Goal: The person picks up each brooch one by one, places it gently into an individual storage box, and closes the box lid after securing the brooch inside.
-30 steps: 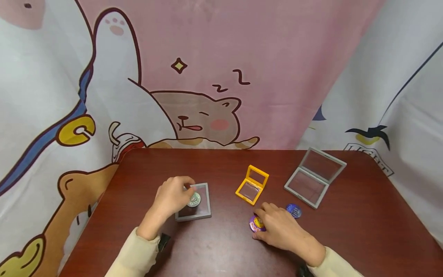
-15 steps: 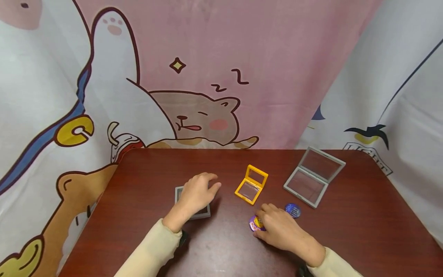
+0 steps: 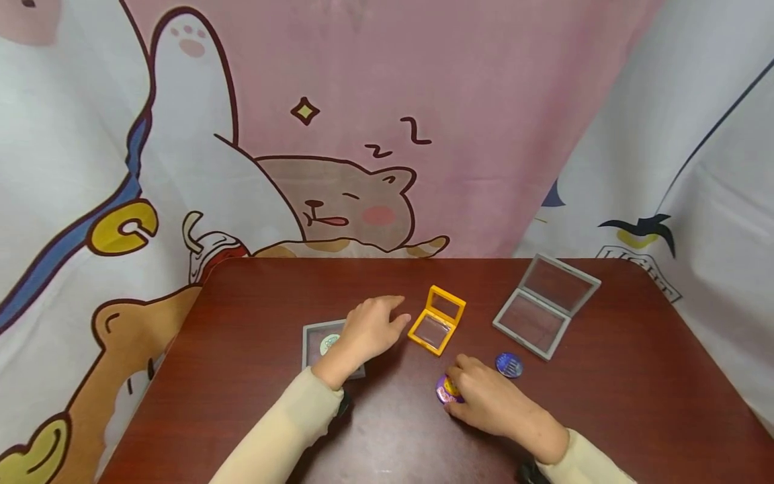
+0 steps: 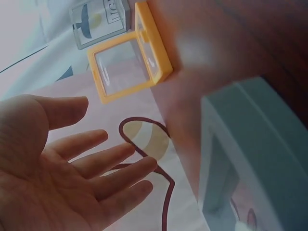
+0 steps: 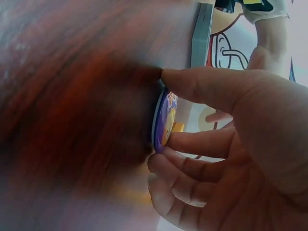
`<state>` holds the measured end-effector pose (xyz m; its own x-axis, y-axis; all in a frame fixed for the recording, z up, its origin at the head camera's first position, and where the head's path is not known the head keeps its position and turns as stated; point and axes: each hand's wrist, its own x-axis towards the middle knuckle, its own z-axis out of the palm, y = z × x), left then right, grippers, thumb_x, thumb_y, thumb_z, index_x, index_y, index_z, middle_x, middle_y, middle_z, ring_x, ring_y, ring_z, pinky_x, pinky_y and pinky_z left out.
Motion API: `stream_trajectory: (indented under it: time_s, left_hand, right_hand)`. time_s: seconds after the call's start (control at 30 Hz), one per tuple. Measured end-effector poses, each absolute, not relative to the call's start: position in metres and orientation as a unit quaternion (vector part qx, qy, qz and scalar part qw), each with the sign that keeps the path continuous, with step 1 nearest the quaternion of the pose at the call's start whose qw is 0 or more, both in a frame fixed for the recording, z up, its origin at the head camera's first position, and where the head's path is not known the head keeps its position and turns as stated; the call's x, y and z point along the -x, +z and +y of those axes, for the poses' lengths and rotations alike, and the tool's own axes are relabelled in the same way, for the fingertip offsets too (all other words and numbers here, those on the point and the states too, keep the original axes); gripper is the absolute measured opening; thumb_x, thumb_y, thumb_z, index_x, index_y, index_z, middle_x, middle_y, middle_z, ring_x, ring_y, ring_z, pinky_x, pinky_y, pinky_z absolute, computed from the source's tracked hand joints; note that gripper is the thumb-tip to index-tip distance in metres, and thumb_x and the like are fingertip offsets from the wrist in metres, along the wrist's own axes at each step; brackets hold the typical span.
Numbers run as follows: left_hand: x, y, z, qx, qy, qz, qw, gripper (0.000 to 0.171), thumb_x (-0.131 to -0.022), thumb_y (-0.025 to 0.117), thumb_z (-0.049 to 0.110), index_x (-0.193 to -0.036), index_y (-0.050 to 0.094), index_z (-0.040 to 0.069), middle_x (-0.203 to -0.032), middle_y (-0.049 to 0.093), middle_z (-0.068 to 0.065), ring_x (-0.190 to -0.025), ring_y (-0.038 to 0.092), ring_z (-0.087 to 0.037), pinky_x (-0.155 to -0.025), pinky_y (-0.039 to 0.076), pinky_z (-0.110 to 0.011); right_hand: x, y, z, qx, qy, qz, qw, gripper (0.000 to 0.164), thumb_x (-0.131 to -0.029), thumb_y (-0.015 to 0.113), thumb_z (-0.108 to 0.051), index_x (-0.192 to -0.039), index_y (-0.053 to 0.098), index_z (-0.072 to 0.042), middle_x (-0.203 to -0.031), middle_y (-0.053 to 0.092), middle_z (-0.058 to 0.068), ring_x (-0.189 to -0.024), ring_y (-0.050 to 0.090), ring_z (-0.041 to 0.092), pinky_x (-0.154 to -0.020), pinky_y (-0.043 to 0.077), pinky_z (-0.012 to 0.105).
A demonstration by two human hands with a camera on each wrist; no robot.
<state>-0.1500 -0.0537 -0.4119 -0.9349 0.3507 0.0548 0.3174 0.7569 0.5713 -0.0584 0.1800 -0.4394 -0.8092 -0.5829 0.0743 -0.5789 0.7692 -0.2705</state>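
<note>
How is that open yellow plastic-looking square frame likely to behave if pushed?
The open yellow square frame looks stiff, its rims being straight. It would probably slide rather than roll, its lower half lying flat on the glossy brown table. Its raised half might swing if bumped.

The counter (image 3: 387,430) is reddish brown, streaked darker. The purple badge (image 3: 445,392) bears a yellow patch and pale lettering, the blue badge (image 3: 509,365) pale marks; the third badge (image 3: 327,343) is pale green. The middle frame (image 3: 441,318) is orange-yellow, the left frame (image 3: 306,346) and right frame (image 3: 545,302) grey. The cloth (image 3: 484,101) is pink and white with brown-outlined cartoon animals.
</note>
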Motion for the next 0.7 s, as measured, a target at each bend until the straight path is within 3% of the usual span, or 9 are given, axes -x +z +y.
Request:
stream_trajectory:
  time_s: [0.27,0.5,0.57,0.7]
  left_hand:
    - [0.153,-0.417,-0.037,-0.207,0.241,0.948,0.032,0.048,-0.103,0.068,0.031,-0.142,0.064,0.004,-0.139,0.066,-0.013,-0.122,0.066,-0.035,-0.097,0.054,-0.053]
    - [0.155,-0.425,-0.025,-0.223,0.165,0.961,0.021,0.041,-0.101,0.068,0.032,-0.133,0.071,0.006,-0.122,0.073,-0.012,-0.108,0.070,-0.033,-0.090,0.056,-0.049]
    - [0.156,-0.426,-0.023,-0.216,0.160,0.963,0.026,0.036,-0.101,0.068,0.032,-0.126,0.075,0.007,-0.115,0.074,-0.011,-0.103,0.071,-0.032,-0.084,0.057,-0.048]
    - [0.160,-0.429,-0.021,-0.195,0.172,0.964,0.045,0.022,-0.100,0.068,0.029,-0.090,0.077,0.011,-0.090,0.072,-0.005,-0.085,0.070,-0.026,-0.067,0.055,-0.044]
  right_hand:
    - [0.059,-0.437,0.181,0.295,-0.152,0.943,0.015,0.037,-0.080,0.087,-0.026,-0.102,0.070,-0.002,-0.090,0.051,-0.005,-0.080,0.048,0.009,-0.068,0.048,0.032]
    - [0.062,-0.433,0.187,0.265,-0.175,0.948,-0.018,0.044,-0.079,0.088,-0.026,-0.111,0.070,-0.001,-0.098,0.056,-0.002,-0.086,0.053,0.010,-0.074,0.053,0.031]
    - [0.064,-0.432,0.187,0.267,-0.187,0.945,-0.038,0.043,-0.078,0.088,-0.024,-0.110,0.070,-0.001,-0.099,0.057,-0.001,-0.085,0.054,0.010,-0.073,0.053,0.029]
    - [0.068,-0.431,0.188,0.268,-0.208,0.938,-0.073,0.043,-0.076,0.088,-0.020,-0.111,0.070,-0.001,-0.103,0.058,0.001,-0.086,0.055,0.009,-0.073,0.053,0.026]
